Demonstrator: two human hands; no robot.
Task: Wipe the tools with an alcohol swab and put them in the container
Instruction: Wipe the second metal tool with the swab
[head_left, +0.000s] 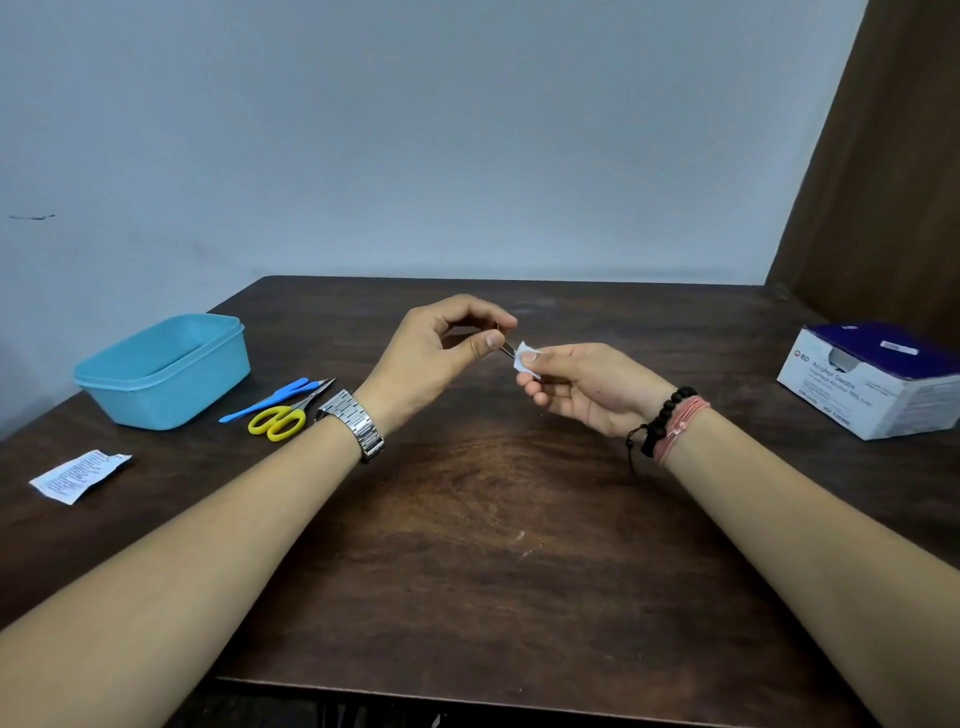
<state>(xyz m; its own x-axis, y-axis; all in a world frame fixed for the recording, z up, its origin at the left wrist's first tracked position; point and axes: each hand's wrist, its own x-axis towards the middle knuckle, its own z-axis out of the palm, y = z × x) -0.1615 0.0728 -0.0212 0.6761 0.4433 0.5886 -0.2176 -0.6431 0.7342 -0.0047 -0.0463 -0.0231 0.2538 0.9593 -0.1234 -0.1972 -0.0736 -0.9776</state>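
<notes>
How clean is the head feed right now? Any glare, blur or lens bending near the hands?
Head view: light is soft and even, with a dull sheen on the dark wooden table and no hard glare. The left hand and right hand are sharp enough, but the thin metal tool and white alcohol swab are too small to read. Wide-angle bending stretches the forearms near the lower corners.

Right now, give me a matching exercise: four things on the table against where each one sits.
Things:
1. blue container
2. yellow scissors
3. swab box
4. torn wrapper

Places:
A. far right of the table
B. near left edge, closest to the person
C. back left
D. just right of the container, beside a blue tool

Pairs: 1-C, 2-D, 3-A, 4-B
</notes>
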